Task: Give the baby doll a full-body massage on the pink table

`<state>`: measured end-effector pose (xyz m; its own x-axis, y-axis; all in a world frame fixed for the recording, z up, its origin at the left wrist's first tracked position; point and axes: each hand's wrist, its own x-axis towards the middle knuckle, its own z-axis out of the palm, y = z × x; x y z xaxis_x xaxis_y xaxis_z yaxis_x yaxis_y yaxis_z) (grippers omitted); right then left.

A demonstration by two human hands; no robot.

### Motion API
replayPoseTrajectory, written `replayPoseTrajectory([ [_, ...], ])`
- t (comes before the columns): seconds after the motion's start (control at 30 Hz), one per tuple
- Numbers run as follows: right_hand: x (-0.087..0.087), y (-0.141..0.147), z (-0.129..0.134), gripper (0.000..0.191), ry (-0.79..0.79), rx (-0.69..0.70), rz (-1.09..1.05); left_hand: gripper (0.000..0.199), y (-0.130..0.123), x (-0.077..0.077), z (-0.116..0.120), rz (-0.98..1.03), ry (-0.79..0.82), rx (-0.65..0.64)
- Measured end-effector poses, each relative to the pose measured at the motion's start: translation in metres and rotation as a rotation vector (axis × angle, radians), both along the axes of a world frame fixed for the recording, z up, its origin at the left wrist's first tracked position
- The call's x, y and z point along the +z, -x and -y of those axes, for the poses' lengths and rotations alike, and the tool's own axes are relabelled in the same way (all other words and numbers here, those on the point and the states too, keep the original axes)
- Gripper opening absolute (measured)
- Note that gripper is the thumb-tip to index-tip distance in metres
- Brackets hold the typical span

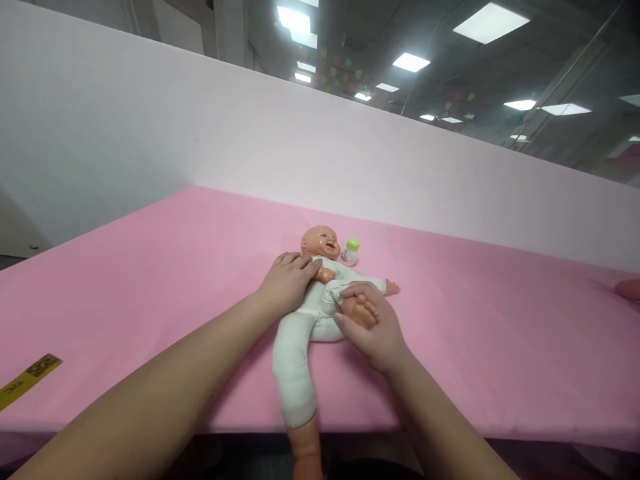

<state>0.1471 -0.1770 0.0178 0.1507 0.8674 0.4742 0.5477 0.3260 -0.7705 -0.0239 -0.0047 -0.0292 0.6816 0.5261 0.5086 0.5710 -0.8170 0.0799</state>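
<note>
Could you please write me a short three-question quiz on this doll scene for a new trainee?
1. True or false: the left hand rests flat on the chest of the plastic baby doll in a white cloth suit.
2. Which part of the doll does the right hand grip? A) its head B) a bare foot C) its arm
3. Fill in: the small bottle with a green cap lies on the pink table cover beside the doll's ____.

Key: 1 true; 2 B; 3 head.
</note>
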Motion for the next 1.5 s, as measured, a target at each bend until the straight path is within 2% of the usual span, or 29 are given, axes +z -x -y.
replayPoseTrajectory([
  [0.1, -0.004, 0.003, -0.012, 0.031, 0.134, -0.026, -0.071, 0.051, 0.0, 0.0, 0.001, 0.005, 0.044, 0.005],
  [0.2, -0.006, 0.003, -0.015, 0.034, 0.203, -0.032, -0.124, 0.053, 0.0, 0.0, 0.002, 0.021, 0.07, 0.002],
  [0.3, -0.009, 0.0, -0.013, 0.035, 0.191, -0.011, -0.143, 0.048, -0.001, 0.002, 0.003, 0.067, 0.093, -0.007],
  [0.4, -0.01, -0.003, -0.006, 0.034, 0.136, 0.037, -0.155, 0.044, 0.001, 0.005, 0.003, 0.189, 0.188, 0.013],
  [0.57, -0.003, 0.005, 0.029, 0.03, 0.02, 0.166, -0.054, 0.039, 0.011, 0.007, -0.007, 0.441, 0.424, 0.07],
  [0.67, -0.002, 0.012, 0.062, 0.035, 0.022, 0.179, 0.033, 0.034, 0.017, 0.001, -0.02, 0.598, 0.556, 0.193],
  [0.73, -0.007, 0.013, 0.081, 0.039, 0.035, 0.167, 0.079, 0.032, 0.02, -0.006, -0.03, 0.7, 0.65, 0.259],
  [0.87, -0.028, 0.009, 0.109, 0.051, 0.086, 0.114, 0.168, 0.036, 0.023, -0.017, -0.042, 0.9, 0.796, 0.287],
  [1.03, -0.056, 0.014, 0.122, 0.056, 0.152, 0.034, 0.305, 0.039, 0.023, -0.016, -0.039, 0.892, 0.779, 0.299],
  [1.17, -0.064, 0.02, 0.12, 0.058, 0.082, 0.025, 0.371, 0.038, 0.021, -0.01, -0.031, 0.84, 0.726, 0.28],
  [1.33, -0.056, 0.018, 0.115, 0.059, -0.032, 0.075, 0.251, 0.031, 0.017, -0.001, -0.015, 0.72, 0.612, 0.21],
  [1.5, -0.025, 0.02, 0.099, 0.048, -0.03, 0.021, 0.175, 0.046, 0.006, 0.001, 0.0, 0.478, 0.339, 0.073],
])
